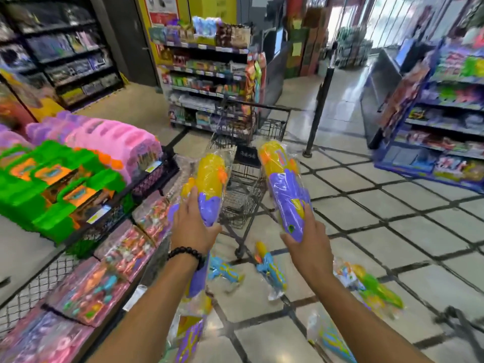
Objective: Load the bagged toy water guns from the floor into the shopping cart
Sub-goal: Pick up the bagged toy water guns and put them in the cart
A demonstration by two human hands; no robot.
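Note:
My left hand (192, 227) grips a bagged yellow-and-purple water gun (209, 179) by its purple end, held up in front of the cart. My right hand (305, 238) grips a second bagged yellow-and-purple water gun (281, 179) the same way, just right of the cart. The dark wire shopping cart (243, 184) stands straight ahead between the two guns. On the tiled floor lie more bagged guns: two blue ones (269, 271) (225, 271) near the cart's wheels, a green one (377, 286) to the right, and purple-yellow ones (192, 328) under my left arm.
A low display (86, 166) of green and pink boxed toys fills the left, with pink blister packs (110, 271) along its front. A snack shelf (209, 74) stands behind the cart. A black post (318, 106) and blue shelving (445, 113) are to the right.

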